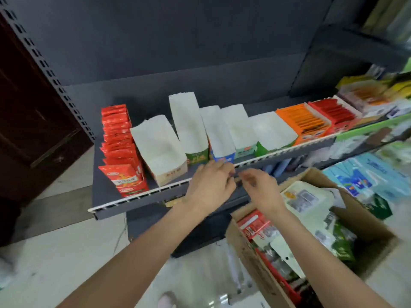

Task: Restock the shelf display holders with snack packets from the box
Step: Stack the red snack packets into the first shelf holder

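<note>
Several white cardboard display holders [159, 143] stand in a row on the dark shelf [142, 194], and their insides look bare. At the left end one holder is packed with red snack packets [121, 150]. Orange packets [303, 122] and more red packets [333, 113] fill holders at the right. A brown cardboard box [375, 238] with mixed packets sits at the lower right, below the shelf. My left hand [211, 185] and my right hand [259, 185] hover close together at the shelf's front rail, fingers loosely curled, holding nothing that I can make out.
A white price rail [289, 150] runs along the shelf's front edge. More goods fill shelves at the right [364, 176]. A perforated shelf upright [44, 63] and a dark wooden door [33, 121] stand at the left. Pale floor tiles lie below.
</note>
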{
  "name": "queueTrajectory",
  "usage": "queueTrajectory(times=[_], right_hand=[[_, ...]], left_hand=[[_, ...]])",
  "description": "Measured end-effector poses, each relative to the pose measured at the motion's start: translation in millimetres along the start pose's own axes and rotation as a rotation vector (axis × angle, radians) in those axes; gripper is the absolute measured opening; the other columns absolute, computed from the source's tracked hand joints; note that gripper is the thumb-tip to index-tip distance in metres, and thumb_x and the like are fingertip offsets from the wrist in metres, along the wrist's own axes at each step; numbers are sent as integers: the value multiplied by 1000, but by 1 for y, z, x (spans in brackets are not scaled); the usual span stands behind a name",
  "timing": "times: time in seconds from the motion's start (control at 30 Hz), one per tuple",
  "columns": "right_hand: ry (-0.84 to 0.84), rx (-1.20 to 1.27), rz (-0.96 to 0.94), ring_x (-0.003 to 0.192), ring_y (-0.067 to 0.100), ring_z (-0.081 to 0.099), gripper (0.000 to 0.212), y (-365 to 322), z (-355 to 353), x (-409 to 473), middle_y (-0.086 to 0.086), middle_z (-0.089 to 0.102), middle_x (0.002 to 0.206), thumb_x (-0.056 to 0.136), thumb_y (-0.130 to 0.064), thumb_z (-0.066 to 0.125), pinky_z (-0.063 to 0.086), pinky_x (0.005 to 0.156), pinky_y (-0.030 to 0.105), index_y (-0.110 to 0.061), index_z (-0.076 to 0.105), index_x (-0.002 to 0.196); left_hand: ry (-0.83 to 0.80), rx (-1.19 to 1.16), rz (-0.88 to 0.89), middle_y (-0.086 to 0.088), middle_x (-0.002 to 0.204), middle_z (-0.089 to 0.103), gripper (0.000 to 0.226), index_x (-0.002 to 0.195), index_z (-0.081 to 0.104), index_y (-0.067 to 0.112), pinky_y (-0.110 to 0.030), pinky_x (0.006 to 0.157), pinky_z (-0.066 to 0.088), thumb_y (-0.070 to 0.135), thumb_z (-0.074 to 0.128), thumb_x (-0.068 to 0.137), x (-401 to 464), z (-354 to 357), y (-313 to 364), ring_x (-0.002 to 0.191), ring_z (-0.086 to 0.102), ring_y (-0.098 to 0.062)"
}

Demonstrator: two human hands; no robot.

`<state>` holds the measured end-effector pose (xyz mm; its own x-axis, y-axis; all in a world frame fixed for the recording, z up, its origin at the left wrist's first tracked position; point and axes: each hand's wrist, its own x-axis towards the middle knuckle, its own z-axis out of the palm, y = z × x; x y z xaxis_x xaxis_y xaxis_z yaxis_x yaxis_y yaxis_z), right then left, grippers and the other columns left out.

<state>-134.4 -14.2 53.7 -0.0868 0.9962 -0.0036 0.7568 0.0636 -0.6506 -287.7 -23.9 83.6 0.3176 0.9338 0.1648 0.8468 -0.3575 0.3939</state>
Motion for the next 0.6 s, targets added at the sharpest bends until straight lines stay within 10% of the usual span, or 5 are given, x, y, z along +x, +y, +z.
queueTrajectory(times=[0.37, 0.6], right_hand=[[-372, -197, 254, 143, 20, 20, 61, 170, -47, -94, 6, 19, 156, 91, -28, 59, 24, 113, 29, -15, 32, 144], [-437, -197, 258, 142, 20, 23, 66, 178, -46, -102, 3, 1, 159, 91, -36, 57, 30, 109, 31, -17, 27, 147]], left_hand=[[-606, 193, -156, -15, 138, 40, 53, 140, 33, 9, -40, 100, 39, 22, 52, 92, -19, 145, 97, 124, 41, -32], [-602, 353, -322, -15, 125, 53, 51, 138, 32, 7, -40, 83, 45, -3, 46, 90, -18, 160, 97, 109, 57, -35]])
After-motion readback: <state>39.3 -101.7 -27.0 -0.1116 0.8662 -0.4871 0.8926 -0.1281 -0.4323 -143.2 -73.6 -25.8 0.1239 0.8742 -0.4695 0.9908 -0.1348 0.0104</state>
